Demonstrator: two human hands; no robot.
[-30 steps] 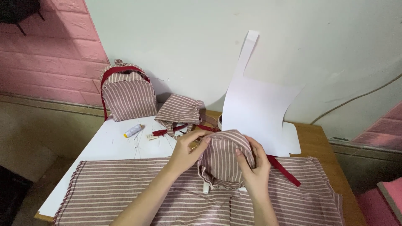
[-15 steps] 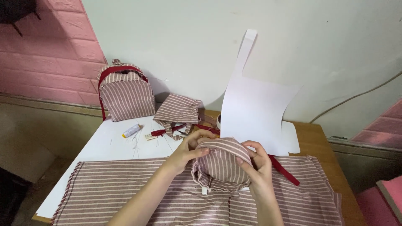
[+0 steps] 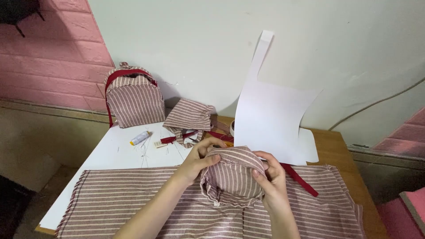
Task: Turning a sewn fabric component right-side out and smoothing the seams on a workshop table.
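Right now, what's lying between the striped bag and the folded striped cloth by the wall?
Head view: a small white tube with a yellow cap, on the white board.

My left hand and my right hand gripping a rounded pouch of brown-and-white striped cloth from both sides, above a wide flat sheet of matching striped fabric, dark red strap beside it, curved white paper pattern leaning on the wall, small striped backpack with red trim standing behind
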